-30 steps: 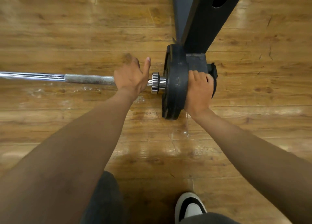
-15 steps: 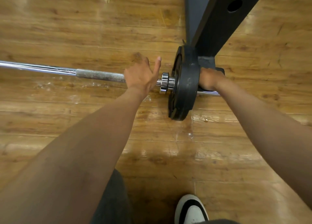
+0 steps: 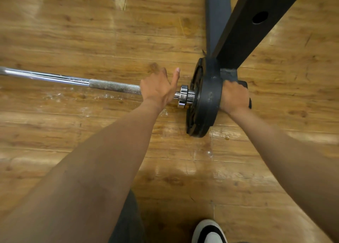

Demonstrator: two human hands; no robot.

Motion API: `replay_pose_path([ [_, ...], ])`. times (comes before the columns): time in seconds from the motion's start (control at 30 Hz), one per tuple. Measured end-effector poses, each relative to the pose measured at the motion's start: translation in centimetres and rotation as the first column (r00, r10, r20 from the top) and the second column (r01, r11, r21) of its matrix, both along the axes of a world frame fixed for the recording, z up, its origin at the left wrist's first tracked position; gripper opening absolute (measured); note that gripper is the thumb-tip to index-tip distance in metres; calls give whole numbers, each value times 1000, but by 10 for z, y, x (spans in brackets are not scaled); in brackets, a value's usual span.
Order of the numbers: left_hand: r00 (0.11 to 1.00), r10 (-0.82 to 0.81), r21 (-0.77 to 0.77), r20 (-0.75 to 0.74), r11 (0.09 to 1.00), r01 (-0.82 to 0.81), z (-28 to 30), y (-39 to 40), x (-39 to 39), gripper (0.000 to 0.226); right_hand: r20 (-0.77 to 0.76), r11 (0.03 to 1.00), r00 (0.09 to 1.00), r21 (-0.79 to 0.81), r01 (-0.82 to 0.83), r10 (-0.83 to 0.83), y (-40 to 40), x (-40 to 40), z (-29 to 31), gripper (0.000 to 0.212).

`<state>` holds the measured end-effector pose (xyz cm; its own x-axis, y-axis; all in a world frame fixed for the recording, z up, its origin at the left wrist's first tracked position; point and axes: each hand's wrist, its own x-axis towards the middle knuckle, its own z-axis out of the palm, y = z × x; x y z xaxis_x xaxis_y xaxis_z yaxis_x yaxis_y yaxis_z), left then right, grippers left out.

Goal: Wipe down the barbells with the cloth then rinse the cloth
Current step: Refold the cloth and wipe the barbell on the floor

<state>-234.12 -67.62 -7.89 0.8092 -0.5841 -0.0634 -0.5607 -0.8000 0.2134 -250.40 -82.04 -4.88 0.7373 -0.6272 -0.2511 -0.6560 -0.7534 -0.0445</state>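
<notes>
Fingers of our left hand (image 3: 158,88) wrap the barbell (image 3: 113,86) shaft beside the collar; our right hand (image 3: 233,96) clenches something dark, likely the cloth (image 3: 245,88), against the weight plate (image 3: 209,96). Wiping seems underway; rinsing remains.

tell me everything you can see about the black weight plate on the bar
The black weight plate is a thick round disc, matte and scuffed, seen nearly edge-on. It sits on the barbell just past a shiny chrome collar, with its lower rim near the wooden floor. The right hand is against its outer side, fingers curled over something dark there. A black rack beam rises behind it.
</notes>
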Motion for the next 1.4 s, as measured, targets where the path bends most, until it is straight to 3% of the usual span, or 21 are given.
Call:
replay_pose_path([
  [0.07, 1000, -2, 0, 3, 1000, 2, -1, -1, 1, 72, 93, 991, 995, -130, 41, -29, 32, -21, 1, 16],
  [0.13, 1000, 11, 4, 7, 1000, -11, -2, -4, 1, 75, 48, 992, 998, -121, -24, 30, 23, -22, 6, 13],
  [0.23, 1000, 8, 23, 1, 1000, -8, -3, -6, 3, 76, -169, 970, 986, 240, 48, -7, -29, 16, 15, 39],
  [0.27, 1000, 5, 24, -4, 1000, -5, -3, -7, 3, 76, -175, 970, 984, 234, 66, -24, -28, 16, 8, 37],
  [0.37, 999, 22, 31, -32, 999, -21, 1, -8, 4, 78, 52, 988, 998, -149, 34, -27, 14, -7, -1, 9],
  [0.4, 999, 24, 38, -34, 999, -22, 2, -7, 4, 78, 72, 982, 997, -185, 46, -34, 24, -15, 5, 16],
  [0.47, 999, 16, 47, -34, 999, -15, 4, -2, 0, 79, -20, 998, 999, -37, -47, 46, 16, -16, 11, 8],
  [0.5, 999, 15, 42, -30, 999, -13, 4, 0, -2, 78, -100, 994, 995, 111, -13, 24, 1, -7, 16, 16],
  [0.57, 1000, -2, 31, -27, 1000, 2, 5, 2, -4, 75, -266, 829, 962, 525, 192, -54, -32, 7, 8, 42],
  [0.6, 999, -8, 27, -31, 1000, 9, 5, 4, -6, 74, -260, 744, 964, 633, 215, -57, -42, 10, -5, 49],
  [0.63, 1000, -12, 26, -28, 1000, 12, 6, 5, -6, 73, -245, 739, 968, 642, 204, -54, -43, 15, -7, 54],
  [0.7, 999, -20, 30, -29, 999, 21, 8, 5, -6, 72, -221, 886, 974, 439, 149, -55, -23, 10, 7, 46],
  [0.77, 999, -27, 31, -36, 999, 28, 9, 6, -6, 71, -11, 998, 999, 43, 48, -48, 4, -11, 8, 26],
  [0.83, 999, -26, 36, -40, 999, 27, 9, 7, -8, 72, 152, 986, 987, -151, 68, -45, 29, -27, 12, 16],
  [0.87, 999, -26, 36, -38, 999, 28, 9, 8, -9, 72, 142, 982, 990, -178, 54, -29, 29, -27, 8, 14],
  [0.93, 999, -30, 43, -24, 999, 31, 8, 8, -9, 71, -63, 996, 997, 73, 41, -36, 9, -12, 12, 26],
  [1.03, 999, -26, 37, -25, 999, 27, 8, 8, -11, 70, -342, 785, 940, 576, 226, -19, -29, 18, 16, 46],
  [1.07, 1000, -27, 32, -17, 999, 27, 8, 8, -11, 71, -363, 731, 931, 624, 276, -42, -34, 24, 13, 50],
  [1.23, 1000, -22, -23, 0, 999, 22, 5, 9, -10, 66, -508, 673, 855, 596, 438, -106, -41, 31, 4, 65],
  [1.3, 1000, -22, -44, 5, 999, 23, 5, 8, -10, 65, -470, 645, 873, 628, 435, -130, -43, 32, 4, 62],
  [1.4, 1000, -25, -51, 8, 998, 25, 5, 6, -9, 64, -328, 701, 942, 657, 277, -64, -34, 24, 7, 50],
])
